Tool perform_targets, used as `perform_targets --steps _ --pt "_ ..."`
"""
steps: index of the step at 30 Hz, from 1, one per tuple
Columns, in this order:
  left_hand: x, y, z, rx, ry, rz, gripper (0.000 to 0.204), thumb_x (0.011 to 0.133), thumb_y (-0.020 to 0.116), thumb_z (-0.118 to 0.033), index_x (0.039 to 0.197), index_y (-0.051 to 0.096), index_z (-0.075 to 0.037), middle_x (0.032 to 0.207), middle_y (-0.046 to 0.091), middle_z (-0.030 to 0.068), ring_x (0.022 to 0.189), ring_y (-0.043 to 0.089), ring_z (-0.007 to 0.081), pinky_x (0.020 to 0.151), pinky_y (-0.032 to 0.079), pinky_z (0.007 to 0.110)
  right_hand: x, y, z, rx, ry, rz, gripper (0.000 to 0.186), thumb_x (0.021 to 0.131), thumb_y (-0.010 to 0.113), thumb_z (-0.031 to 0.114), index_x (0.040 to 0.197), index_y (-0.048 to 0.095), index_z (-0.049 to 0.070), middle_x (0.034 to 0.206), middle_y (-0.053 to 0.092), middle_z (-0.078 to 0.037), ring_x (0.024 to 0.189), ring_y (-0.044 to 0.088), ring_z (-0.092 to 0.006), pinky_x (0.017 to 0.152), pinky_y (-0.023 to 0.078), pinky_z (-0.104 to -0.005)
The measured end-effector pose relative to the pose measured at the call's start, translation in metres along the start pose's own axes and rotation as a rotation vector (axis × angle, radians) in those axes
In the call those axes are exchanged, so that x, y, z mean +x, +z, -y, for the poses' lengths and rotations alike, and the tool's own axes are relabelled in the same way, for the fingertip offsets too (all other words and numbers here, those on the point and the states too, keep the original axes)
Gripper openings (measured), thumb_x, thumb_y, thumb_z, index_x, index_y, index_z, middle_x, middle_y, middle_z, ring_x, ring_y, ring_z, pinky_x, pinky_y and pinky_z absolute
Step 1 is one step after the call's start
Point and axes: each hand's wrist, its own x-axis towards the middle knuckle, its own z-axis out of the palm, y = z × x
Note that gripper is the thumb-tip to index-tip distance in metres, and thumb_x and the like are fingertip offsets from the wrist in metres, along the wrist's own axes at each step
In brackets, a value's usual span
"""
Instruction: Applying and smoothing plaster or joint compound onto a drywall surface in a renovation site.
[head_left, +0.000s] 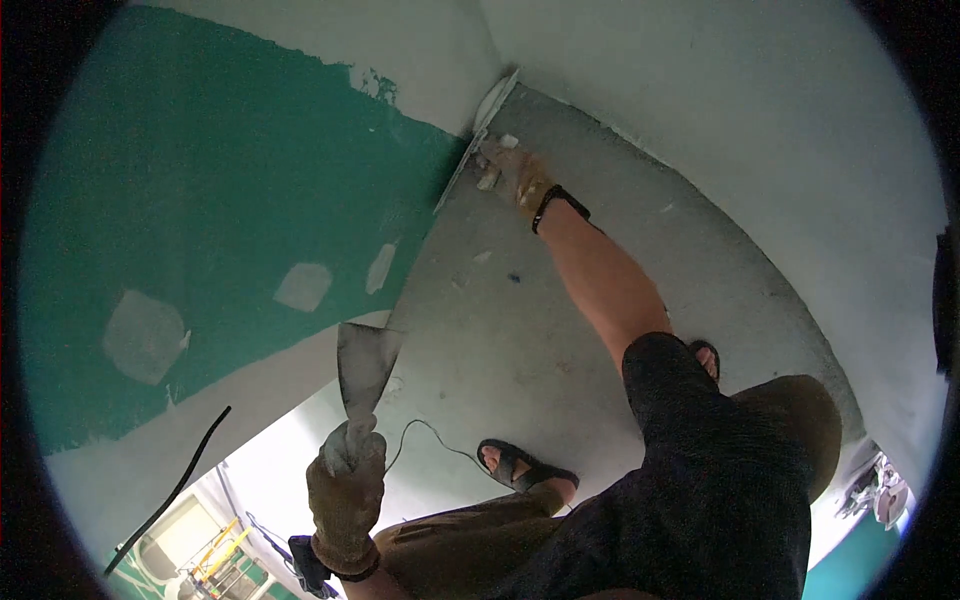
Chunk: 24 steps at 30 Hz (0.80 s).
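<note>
I see the gloved left hand [347, 490] wrapped round a smeared, flared putty knife [366, 365], held up over the scuffed grey floor [560, 330]. Farther off, I have the gloved right hand [519, 175] at a thin whitish strip [452, 185] beside the patched green-and-white wall [230, 190]; I can't tell its grip.

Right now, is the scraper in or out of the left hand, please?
In: the left hand grips the scraper just behind its blade.

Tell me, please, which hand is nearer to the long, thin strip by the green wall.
Right. The right hand is close beside the strip, though contact is hard to tell; the left hand is farther back from it, holding a scraper.
</note>
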Motion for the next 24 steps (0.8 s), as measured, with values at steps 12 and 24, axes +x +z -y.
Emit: perform_targets --steps 12,24 --pt "-0.013 -0.014 0.013 0.042 -0.007 0.036 0.011 0.095 0.063 -0.011 0.099 0.064 -0.001 0.103 0.070 0.0206 0.086 0.071 0.0364 0.070 0.060 0.041 -0.058 0.058 0.053 0.232 0.162 -0.053 0.008 0.102 0.059 0.013 0.107 0.058 0.006 0.093 0.059 -0.007 0.084 0.058 -0.0207 0.075 0.052 -0.0405" --pt "-0.020 -0.008 0.022 -0.452 -0.264 0.010 0.033 0.096 0.066 -0.027 0.114 0.067 0.001 0.093 0.072 0.0204 0.084 0.072 0.0340 0.073 0.056 0.040 -0.058 0.071 0.081 0.217 -0.207 0.131 0.011 0.102 0.056 0.016 0.100 0.057 0.004 0.089 0.056 -0.006 0.081 0.056 -0.0209 0.075 0.049 -0.0402"
